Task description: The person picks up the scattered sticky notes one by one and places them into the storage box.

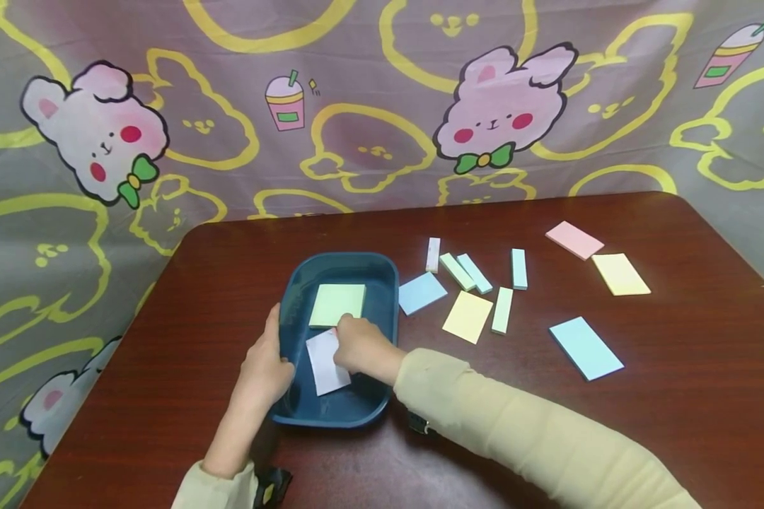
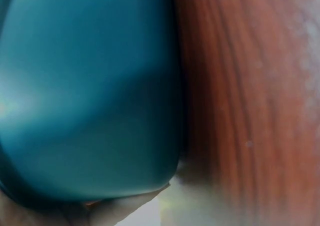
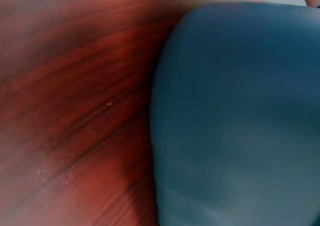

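A dark blue plastic tray (image 1: 375, 403) stands on the table, its wall also filling much of the left wrist view and the right wrist view. My left hand (image 1: 264, 367) grips the tray's left side, thumb over the rim and fingers along the outer wall. Inside the tray, my right hand (image 1: 363, 346) pinches the right edge of a pale lavender sticky note pad (image 1: 323, 367), which lies slightly tilted in the near half. Its fingertips are partly hidden. Just beyond lies a light green square sticky note pad (image 1: 337, 304), flat on the tray's floor.
Right of the tray lie a blue pad (image 1: 423, 293), a yellow pad (image 1: 467, 317) and several narrow note strips (image 1: 501, 309). Farther right are a pink pad (image 1: 574, 240), another yellow pad (image 1: 620, 274) and a larger blue pad (image 1: 586, 348). A patterned curtain (image 1: 369, 85) hangs behind the table.
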`<state>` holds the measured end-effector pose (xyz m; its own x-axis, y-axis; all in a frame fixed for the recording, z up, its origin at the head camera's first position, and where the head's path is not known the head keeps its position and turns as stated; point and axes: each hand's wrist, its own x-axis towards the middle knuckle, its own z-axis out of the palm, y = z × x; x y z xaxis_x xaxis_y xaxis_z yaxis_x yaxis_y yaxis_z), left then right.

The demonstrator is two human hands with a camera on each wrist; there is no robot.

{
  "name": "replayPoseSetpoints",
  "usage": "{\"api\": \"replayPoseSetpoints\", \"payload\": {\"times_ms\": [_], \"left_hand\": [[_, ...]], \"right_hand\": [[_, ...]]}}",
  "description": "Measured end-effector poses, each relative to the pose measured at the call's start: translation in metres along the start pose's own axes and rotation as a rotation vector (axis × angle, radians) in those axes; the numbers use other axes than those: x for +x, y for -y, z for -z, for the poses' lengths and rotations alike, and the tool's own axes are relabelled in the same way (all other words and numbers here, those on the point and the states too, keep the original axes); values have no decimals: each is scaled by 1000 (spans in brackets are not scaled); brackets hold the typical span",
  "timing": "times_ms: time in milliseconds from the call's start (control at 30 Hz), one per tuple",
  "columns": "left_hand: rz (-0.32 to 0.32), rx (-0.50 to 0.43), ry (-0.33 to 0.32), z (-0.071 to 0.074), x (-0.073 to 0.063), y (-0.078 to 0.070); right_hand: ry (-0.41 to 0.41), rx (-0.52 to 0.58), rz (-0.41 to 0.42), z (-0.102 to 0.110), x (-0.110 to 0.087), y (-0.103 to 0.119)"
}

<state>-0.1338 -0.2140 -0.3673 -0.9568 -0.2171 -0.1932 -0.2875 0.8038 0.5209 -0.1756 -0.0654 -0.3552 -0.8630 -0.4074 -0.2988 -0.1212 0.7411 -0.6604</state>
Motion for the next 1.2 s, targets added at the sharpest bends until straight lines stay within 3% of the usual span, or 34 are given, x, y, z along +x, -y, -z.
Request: {"api": "replayPoseSetpoints", "payload": {"times_ms": [133,267,900,1200], "left_hand": [[-6,5,-4,-1,0,0],[-5,8,-2,-1,0,-1],[7,-18,-3,-2,-1,-3],[8,-10,-1,-2,0,-1]], "right_hand": [[-15,-74,9,-2,3,-3],[-27,-77,22,-3,6,-5],[-62,250,-51,-11,18,-8],[-76,248,-66,-14,22,-8]]}}
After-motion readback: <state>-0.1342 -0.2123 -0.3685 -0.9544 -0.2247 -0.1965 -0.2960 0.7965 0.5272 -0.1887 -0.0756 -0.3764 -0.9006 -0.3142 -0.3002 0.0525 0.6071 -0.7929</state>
